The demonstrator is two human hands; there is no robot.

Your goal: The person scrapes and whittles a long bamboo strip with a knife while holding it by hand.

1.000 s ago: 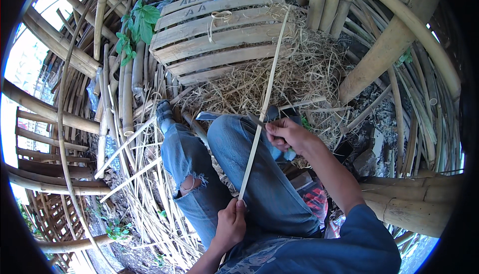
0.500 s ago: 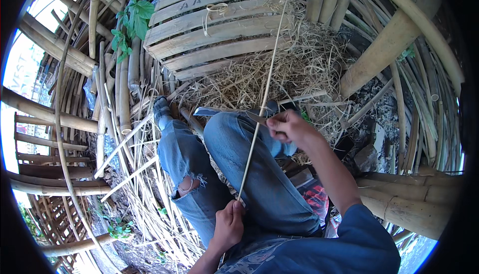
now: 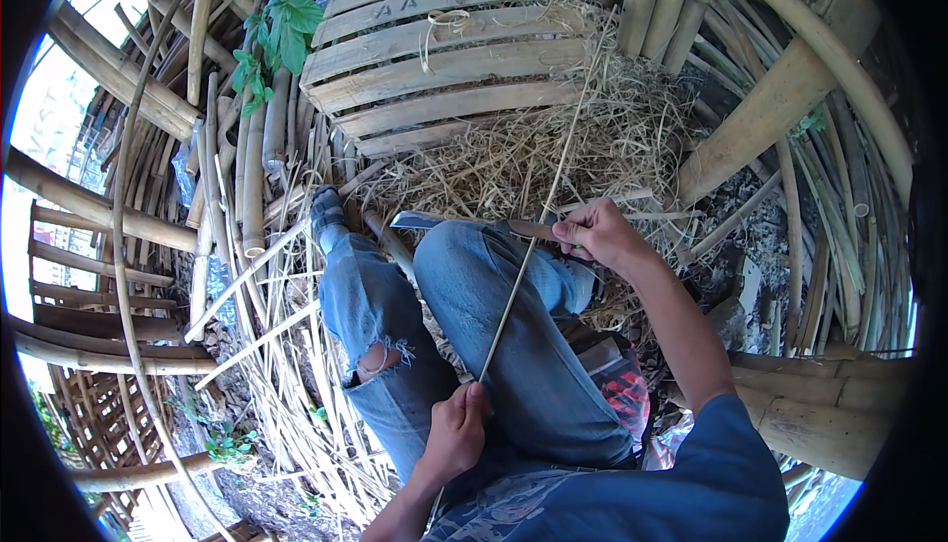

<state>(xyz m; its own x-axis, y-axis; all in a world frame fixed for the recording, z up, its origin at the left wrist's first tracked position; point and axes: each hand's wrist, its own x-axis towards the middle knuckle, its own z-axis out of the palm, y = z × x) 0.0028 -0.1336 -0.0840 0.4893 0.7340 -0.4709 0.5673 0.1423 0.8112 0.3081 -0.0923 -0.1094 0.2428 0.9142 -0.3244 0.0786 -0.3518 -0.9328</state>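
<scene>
A long, thin bamboo strip (image 3: 513,307) slants from my lap up over my bent right knee towards the wooden crate slats. My left hand (image 3: 457,431) is closed round its lower part, just above my lap. Past the knee, my right hand (image 3: 602,237) grips a knife (image 3: 530,230) by the handle. The blade points left and crosses the strip, seemingly touching it. My fingers cover most of the knife handle. Torn blue jeans (image 3: 459,280) lie under the strip.
A slatted wooden crate (image 3: 444,63) stands ahead, with a heap of curly shavings (image 3: 632,137) beside it. Bamboo poles (image 3: 760,108) rise at the right, and split strips (image 3: 306,414) litter the ground at the left. A leafy green plant (image 3: 286,34) grows near the crate.
My right hand with the knife has shifted slightly right and turned, the blade lying flatter across the strip. The strip's far end leans further right. My left hand keeps its grip.
</scene>
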